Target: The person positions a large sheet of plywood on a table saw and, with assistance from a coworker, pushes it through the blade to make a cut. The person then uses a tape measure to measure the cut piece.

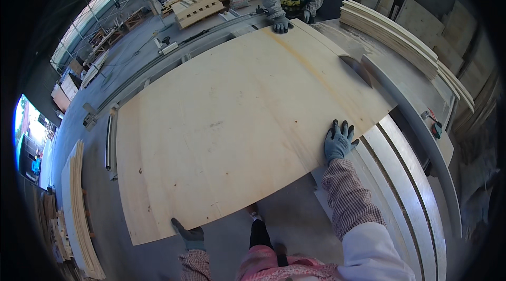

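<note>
A large pale plywood sheet lies across a panel saw, its near left part reaching out over the floor. My left hand, in a grey-blue glove, grips the sheet's near edge by the left corner; its thumb shows on top and the other fingers are mostly hidden. Gloved too, my right hand rests on the near right edge with fingers spread. Beyond it, a dark curved saw blade or guard stands at the sheet's right side. A co-worker's gloved hand presses on the far edge.
A long metal fence runs along the right, with a green tape measure beside it. Stacked boards lie at the far right, another stack at the left. A grooved metal table extends by my right arm.
</note>
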Demonstrator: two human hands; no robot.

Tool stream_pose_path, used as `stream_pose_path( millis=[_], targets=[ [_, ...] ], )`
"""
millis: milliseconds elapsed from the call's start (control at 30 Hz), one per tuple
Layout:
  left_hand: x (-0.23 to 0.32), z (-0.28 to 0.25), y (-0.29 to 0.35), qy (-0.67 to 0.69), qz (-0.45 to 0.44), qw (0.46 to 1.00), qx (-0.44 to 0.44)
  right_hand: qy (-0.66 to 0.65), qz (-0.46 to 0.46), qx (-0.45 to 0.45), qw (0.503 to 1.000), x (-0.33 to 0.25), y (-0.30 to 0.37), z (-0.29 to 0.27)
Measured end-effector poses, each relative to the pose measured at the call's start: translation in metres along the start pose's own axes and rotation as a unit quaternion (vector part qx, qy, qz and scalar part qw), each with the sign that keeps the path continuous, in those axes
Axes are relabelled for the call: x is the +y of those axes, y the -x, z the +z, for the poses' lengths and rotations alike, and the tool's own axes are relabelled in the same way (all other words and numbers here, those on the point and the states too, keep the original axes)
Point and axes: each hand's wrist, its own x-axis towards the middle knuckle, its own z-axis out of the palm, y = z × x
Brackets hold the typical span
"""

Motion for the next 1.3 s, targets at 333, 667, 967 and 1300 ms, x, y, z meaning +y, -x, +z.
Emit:
stream_pose_path(
  millis=[333,667,967,1300],
  targets=[
    [0.01,0.003,0.014,0.004,-0.056,0.998,-0.027,0.003,0.007,0.012,1.0,0.007,0.002,0.006],
    [0.023,-0.014,0.006,0.071,-0.111,0.986,-0.102,0.07,-0.028,0.006,0.997,-0.002,0.02,0.008],
    [0.03,-0.014,0.016,0.097,-0.167,0.979,-0.067,0.061,-0.021,-0.021,0.998,0.005,0.023,0.005],
    [0.033,-0.032,0.017,0.129,-0.197,0.971,-0.026,0.117,-0.013,-0.046,0.992,0.003,0.041,0.006]
  ],
)
